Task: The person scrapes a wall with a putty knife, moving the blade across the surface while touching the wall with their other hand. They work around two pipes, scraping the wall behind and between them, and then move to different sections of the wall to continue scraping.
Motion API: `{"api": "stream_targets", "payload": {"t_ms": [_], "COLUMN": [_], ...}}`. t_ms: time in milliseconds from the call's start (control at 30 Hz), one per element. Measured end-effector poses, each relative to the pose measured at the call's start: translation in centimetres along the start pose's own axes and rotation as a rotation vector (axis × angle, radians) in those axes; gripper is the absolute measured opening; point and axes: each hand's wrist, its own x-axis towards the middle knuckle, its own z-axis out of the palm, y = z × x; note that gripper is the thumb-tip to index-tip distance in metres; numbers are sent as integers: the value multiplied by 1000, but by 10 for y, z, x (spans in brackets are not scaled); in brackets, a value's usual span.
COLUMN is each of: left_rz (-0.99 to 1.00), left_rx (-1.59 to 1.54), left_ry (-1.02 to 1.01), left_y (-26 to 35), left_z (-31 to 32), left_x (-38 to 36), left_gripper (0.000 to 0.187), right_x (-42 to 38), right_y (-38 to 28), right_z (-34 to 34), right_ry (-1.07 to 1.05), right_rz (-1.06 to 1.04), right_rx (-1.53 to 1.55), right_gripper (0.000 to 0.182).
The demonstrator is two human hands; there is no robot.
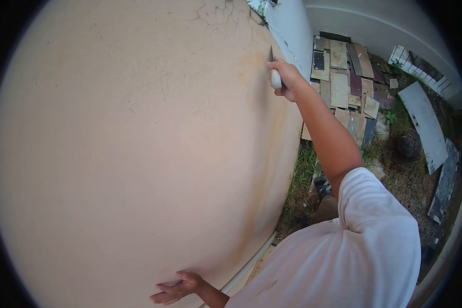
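My right hand (290, 81) is raised on an outstretched arm, its fingers wrapped around the pale handle of a scraper (275, 79). The scraper's thin dark blade (272, 53) points up along the beige wall (138, 154), close to where the wall's edge meets a white surface. Low in the view, my left hand (178, 289) is spread against or just over the same wall, fingers apart and holding nothing. Fine cracks (218, 18) branch across the wall near the top. An orange-brown stained band (259, 200) runs down beside the right edge.
Boards and tiles (339, 84) cover the ground to the right, beyond the wall. Farther right lie a long white panel (423, 123), a dark round lump (409, 145) and a grey plank (443, 179). A slatted white piece (418, 66) leans at the back. Grass (305, 167) grows along the wall's base.
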Motion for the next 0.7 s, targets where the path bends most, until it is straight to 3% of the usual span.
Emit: {"api": "stream_targets", "payload": {"t_ms": [67, 100, 200, 267, 367, 467, 500, 533, 567, 700], "left_rz": [7, 2, -12, -1, -13, 25, 19, 3, -13, -8], "left_rx": [-15, -15, 7, -6, -13, -37, -37, -20, -5, -14], "left_ry": [13, 12, 2, -21, -17, -4, -5, -15, -20, -24], "left_y": [-3, -2, 2, -1, 2, -10, -7, -3, 2, -4], "left_z": [3, 1, 3, -1, -2, 3, 1, -1, 0, -1], "left_x": [-2, -3, -1, -3, 1, -3, -3, -1, 0, -3], "left_gripper": [68, 68, 69, 69, 69, 68, 68, 68, 68, 68], "right_x": [73, 74, 40, -47, -66, 20, 50, 80, 96, -5], "right_y": [20, 15, 34, 23, 14, 22, 43, 69, 81, 110], "right_z": [-39, -40, -21, 28, 36, 0, -20, -44, -54, -8], "right_ry": [1, -5, -52, -27, -164, 44, 43, 61, 78, 69], "right_rz": [140, 268, 306, 105, -36, 121, 117, 269, 419, 404], "right_rx": [72, 143, 315, 141, 96, 144, 138, 199, 263, 260], "right_gripper": [67, 68, 71, 75, 80, 25, 25, 13, 11, 21]}}
